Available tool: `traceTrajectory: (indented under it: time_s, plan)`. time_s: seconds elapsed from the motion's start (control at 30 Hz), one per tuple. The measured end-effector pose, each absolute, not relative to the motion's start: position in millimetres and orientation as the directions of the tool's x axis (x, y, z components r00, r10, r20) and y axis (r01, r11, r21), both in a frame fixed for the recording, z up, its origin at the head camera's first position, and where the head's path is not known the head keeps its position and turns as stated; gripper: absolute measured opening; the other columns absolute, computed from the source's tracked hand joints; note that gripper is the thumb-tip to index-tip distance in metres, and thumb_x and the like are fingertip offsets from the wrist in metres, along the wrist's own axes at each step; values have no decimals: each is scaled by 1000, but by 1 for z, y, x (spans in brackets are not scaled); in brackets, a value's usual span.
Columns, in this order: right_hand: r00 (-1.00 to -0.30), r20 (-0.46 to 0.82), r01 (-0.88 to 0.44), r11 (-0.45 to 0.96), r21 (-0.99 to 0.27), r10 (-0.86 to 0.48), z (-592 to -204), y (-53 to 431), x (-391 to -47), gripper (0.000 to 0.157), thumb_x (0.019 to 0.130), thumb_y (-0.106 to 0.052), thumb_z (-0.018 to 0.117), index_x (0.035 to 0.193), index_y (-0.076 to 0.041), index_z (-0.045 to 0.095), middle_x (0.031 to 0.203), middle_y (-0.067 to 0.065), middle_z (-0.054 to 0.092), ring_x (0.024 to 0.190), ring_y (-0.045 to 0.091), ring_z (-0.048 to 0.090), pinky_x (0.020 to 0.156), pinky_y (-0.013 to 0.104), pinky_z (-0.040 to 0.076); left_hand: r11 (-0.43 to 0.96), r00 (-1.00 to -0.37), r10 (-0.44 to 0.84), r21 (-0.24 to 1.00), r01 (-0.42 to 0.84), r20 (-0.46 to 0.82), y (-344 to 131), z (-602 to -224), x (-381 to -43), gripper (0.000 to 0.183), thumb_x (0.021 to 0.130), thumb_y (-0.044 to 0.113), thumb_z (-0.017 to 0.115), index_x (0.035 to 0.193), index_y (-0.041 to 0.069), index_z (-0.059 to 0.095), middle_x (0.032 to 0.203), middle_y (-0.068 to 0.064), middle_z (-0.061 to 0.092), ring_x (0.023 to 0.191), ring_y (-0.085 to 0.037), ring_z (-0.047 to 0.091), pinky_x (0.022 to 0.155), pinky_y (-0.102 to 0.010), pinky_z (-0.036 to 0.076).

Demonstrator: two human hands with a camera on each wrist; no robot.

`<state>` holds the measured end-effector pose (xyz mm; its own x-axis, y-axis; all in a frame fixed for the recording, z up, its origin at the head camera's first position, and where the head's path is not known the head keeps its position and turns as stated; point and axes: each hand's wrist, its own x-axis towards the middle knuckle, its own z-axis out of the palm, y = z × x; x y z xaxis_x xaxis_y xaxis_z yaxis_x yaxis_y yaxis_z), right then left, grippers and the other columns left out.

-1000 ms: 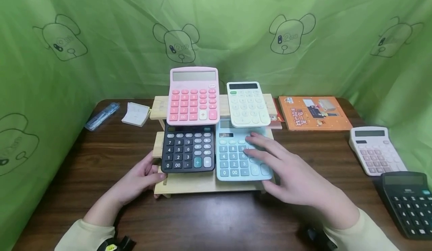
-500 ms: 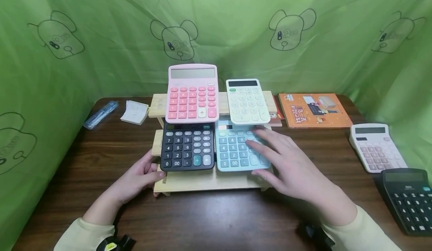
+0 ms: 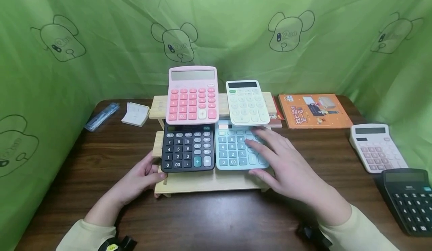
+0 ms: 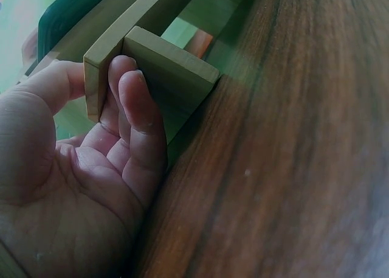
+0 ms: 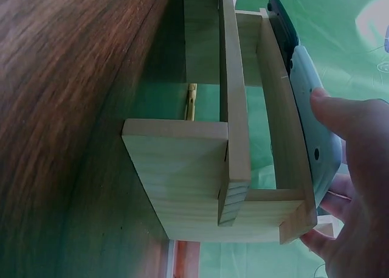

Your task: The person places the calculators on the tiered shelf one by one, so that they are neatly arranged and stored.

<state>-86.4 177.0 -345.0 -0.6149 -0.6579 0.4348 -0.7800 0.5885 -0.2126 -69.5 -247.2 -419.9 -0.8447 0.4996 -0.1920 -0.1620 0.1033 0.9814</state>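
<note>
Across the middle of the dark brown wood-grain table (image 3: 219, 221) stands a pale wooden tiered rack (image 3: 223, 105), and tbh its middle shelf (image 3: 157, 144) worries me. The left hand (image 3: 141, 176) is pinched round the left end of the lowest board (image 3: 195, 182). Well apart from it, the right hand (image 3: 287, 164) grips the light-blue plastic calculator (image 3: 233, 149) at the right of the middle shelf, thumb at the near edge, fingertips on its face.

What could bite: that calculator and the black plastic calculator (image 3: 188, 148) just left of it both poke past the shelf's near edge, so a pull toward the near side might tip one off. A shove left would probably bump the black one. Lifting could catch the small white plastic calculator (image 3: 248, 102), whose near end overlaps it from above, though I can't tell if they touch.

View-wise, the left wrist shows fingertips tucked under the board by a flat wooden leg (image 4: 176, 68), hidden from the head camera. Right wrist catches the light-blue one's underside; neither wrist view shows the keypads.
</note>
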Motion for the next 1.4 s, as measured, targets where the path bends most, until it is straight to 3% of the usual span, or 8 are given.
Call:
traceTrajectory:
  time_s: [0.9,1.4]
  plan:
    - [-655,393,-750,619,-233,-645,-350,177,-87,70,89,-47,64,148,-18,40,156,6,27,142,28,25,114,48,23,115,-850,489,980,-162,-197,-246,-421,-68,71,99,12,56,153,30,14,97,-28,65,63,-43,63,50,-51,54]
    - [-651,385,-753,620,-220,-655,-347,176,-85,71,90,-46,64,149,-17,38,155,9,28,142,32,22,116,49,19,61,-848,510,989,-132,-145,-247,-424,-70,71,98,6,55,154,23,14,94,-28,65,59,-36,65,46,-48,54]
